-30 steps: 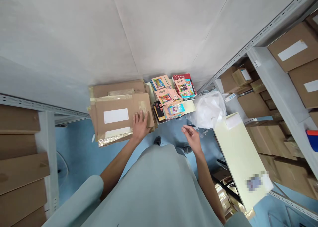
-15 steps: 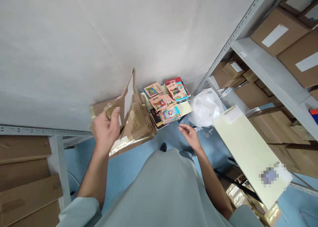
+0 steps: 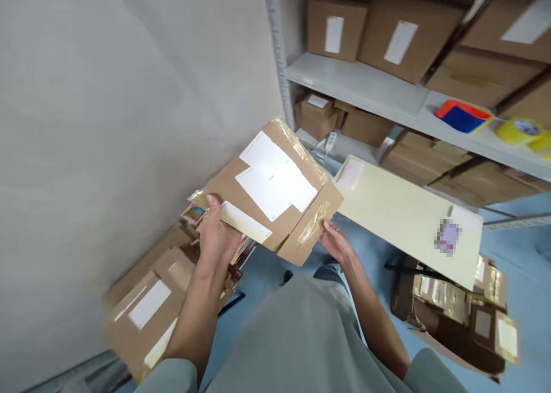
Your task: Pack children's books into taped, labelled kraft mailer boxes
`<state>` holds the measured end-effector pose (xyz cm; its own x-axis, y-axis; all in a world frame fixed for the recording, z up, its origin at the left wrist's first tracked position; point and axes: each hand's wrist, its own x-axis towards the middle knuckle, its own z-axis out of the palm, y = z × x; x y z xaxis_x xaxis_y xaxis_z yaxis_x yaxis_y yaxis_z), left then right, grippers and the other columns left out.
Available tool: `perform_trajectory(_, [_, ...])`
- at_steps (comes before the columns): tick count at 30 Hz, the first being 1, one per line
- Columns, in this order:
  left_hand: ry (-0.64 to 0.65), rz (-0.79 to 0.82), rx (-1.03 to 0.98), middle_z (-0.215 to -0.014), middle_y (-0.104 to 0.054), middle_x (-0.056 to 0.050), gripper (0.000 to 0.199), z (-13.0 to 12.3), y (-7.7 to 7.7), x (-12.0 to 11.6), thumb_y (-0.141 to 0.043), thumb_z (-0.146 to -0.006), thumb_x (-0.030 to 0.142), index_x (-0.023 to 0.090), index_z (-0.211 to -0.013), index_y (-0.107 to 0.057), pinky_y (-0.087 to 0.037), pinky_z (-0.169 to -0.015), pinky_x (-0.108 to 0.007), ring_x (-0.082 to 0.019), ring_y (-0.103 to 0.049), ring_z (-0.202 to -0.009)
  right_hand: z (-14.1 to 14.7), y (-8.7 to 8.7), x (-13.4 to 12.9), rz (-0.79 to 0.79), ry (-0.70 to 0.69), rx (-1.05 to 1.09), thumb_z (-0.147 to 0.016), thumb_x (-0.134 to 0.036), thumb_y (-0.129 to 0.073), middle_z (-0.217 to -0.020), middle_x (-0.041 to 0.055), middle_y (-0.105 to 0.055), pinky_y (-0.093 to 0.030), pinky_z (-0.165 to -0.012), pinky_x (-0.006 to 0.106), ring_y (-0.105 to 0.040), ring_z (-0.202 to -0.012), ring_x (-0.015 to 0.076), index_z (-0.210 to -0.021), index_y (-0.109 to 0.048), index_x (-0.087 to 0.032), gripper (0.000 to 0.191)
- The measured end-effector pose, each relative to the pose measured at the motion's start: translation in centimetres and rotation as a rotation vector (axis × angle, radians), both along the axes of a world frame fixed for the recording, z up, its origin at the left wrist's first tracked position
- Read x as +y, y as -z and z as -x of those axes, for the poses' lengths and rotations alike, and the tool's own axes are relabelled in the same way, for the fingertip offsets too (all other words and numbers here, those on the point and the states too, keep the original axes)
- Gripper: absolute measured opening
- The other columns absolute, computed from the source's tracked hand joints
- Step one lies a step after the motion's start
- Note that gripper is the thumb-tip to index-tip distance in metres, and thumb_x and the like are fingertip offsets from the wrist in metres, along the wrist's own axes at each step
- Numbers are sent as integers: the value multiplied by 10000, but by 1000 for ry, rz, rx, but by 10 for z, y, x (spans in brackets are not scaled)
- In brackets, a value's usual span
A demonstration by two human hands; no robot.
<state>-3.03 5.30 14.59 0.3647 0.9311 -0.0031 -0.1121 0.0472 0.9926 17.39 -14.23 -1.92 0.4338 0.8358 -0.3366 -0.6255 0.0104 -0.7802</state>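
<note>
A flattened brown cardboard box (image 3: 232, 181) with white labels and shiny tape is held up in front of me. My left hand (image 3: 217, 235) grips its left corner, thumb on top. At its lower right flap, my right hand (image 3: 336, 241) pinches the edge with thumb and fingers. More flattened cardboard (image 3: 172, 301) lies in a stack at the lower left. Only edges of the books (image 3: 243, 251) show beneath the held cardboard.
A pale table (image 3: 396, 209) stands at the right, with a blurred purple item on it. Grey shelves (image 3: 365, 89) behind hold brown boxes and tape rolls (image 3: 519, 130). An open carton (image 3: 456, 330) with smaller boxes sits on the floor at lower right.
The view has turned right. The cardboard in my left hand has moved right, away from the stack, and now lies flat across both hands. My right hand has closed on its flap.
</note>
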Motion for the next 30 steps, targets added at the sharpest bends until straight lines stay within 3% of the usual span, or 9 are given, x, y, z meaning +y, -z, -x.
perform_trajectory(3, [174,100,-15,-1310,-844,-108,769,-73,17,-8,-673,-958,890,252,-1376,-770,-658,-1160,-456,-332,-748,-1386,-50,12,-40,45,210,10,-712,-701,-970,-1162,117,-886,-705,-1004,550,-843,-1082,362,-1010,-817,-264,550])
perform_trajectory(7, [468,43,126,-1290,-850,-113,809,-170,38,-5,-701,-932,890,258,-1433,-758,-687,-1073,-452,-332,-803,-1268,-115,26,-102,121,483,-45,-651,-730,-995,-1089,116,-890,-681,-1012,556,-835,-1081,376,-961,-818,-265,586])
perform_trajectory(10, [644,37,243,-1277,-847,-165,883,-245,52,2,-860,-862,785,194,-1504,-725,-695,-993,-423,-341,-829,-1181,-158,29,-156,183,657,-126,-658,-745,-989,-1075,107,-892,-652,-1048,562,-829,-1070,367,-961,-818,-268,591])
perform_trajectory(14, [884,-51,420,-1293,-846,-171,902,-341,83,-12,-996,-761,655,195,-1487,-722,-683,-993,-399,-341,-823,-1188,-206,23,-220,283,712,-243,-731,-719,-964,-1123,96,-889,-627,-1062,533,-813,-1078,342,-1042,-833,-260,570])
perform_trajectory(17, [967,-113,435,-1237,-857,-160,876,-396,111,-39,-1034,-673,645,181,-1364,-759,-680,-1025,-440,-343,-821,-1163,-234,18,-251,363,717,-322,-731,-721,-965,-1097,93,-884,-627,-1001,497,-797,-1039,330,-1029,-825,-245,579])
perform_trajectory(22, [999,-77,443,-1119,-866,-153,745,-440,149,-71,-1010,-635,709,163,-1090,-788,-680,-1023,-484,-346,-825,-1081,-268,19,-276,474,714,-445,-826,-712,-898,-1056,91,-864,-617,-934,447,-768,-995,306,-1038,-787,-235,534])
perform_trajectory(26, [1035,-71,455,-1102,-860,-153,734,-452,168,-77,-980,-670,724,155,-1088,-778,-666,-1044,-499,-349,-819,-1088,-283,28,-282,521,716,-492,-862,-689,-875,-1126,106,-844,-615,-973,447,-758,-1030,300,-1115,-737,-233,539])
perform_trajectory(30, [1011,-118,444,-1170,-847,-143,715,-461,183,-76,-920,-723,745,193,-1135,-730,-633,-1116,-523,-348,-801,-1169,-292,37,-273,532,705,-527,-895,-698,-825,-1178,113,-828,-594,-1120,513,-762,-1143,318,-1125,-698,-252,518])
